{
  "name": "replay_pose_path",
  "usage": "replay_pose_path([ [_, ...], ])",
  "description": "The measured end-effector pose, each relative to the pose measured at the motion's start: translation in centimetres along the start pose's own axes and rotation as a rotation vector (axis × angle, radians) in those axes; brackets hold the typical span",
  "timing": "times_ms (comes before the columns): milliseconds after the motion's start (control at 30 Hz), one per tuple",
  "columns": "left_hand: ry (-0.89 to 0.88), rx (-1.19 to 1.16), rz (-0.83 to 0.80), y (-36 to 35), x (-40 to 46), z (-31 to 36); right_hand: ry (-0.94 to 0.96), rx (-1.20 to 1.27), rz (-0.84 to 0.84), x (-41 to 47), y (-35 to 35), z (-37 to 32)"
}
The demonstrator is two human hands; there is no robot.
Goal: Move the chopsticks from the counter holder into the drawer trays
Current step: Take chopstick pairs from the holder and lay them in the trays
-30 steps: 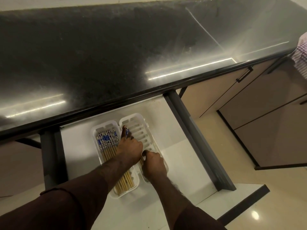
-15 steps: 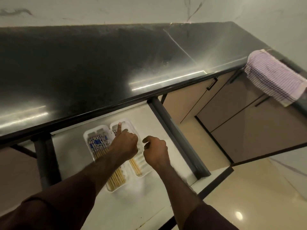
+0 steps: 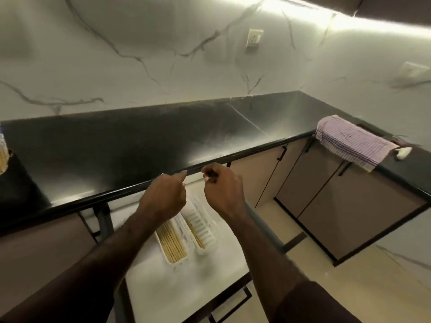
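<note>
- Head view: the left hand and right hand hover above the open drawer, both loosely curled and holding nothing visible.
- Two white trays lie side by side in the drawer. The left tray carries a full row of chopsticks; the right tray shows only a few along its left wall. An exact count cannot be made.
- The counter holder stands at the far left edge of the counter, well apart from both hands, with more chopsticks in it.
- Judgement: the next load goes into the right tray. Grip the bundle near its middle, align the tips, and lay it parallel to the tray walls.
</note>
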State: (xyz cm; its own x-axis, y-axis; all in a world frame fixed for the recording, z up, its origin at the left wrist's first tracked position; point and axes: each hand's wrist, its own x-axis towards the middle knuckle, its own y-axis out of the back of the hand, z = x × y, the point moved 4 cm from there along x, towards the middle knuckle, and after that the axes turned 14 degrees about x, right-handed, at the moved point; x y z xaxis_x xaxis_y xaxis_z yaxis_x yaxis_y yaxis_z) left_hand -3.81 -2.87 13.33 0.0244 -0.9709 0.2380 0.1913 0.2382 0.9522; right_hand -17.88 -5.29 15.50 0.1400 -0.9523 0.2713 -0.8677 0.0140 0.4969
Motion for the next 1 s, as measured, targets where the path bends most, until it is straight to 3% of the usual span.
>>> replay_pose_path([
  [367, 0.120, 0.060, 0.309, 14.4, -6.2, -9.6, 0.243, 0.135, -0.032, -1.5, -6.1, -14.7],
  [800, 0.199, 0.072, 0.323, 22.0, -9.8, -32.5, 0.262, 0.209, -0.088, -0.3, -25.6, -28.7],
  [1000, 0.208, 0.043, 0.305, 21.9, -8.7, -38.6, 0.281, 0.188, -0.122, 0.6, -31.6, -30.8],
])
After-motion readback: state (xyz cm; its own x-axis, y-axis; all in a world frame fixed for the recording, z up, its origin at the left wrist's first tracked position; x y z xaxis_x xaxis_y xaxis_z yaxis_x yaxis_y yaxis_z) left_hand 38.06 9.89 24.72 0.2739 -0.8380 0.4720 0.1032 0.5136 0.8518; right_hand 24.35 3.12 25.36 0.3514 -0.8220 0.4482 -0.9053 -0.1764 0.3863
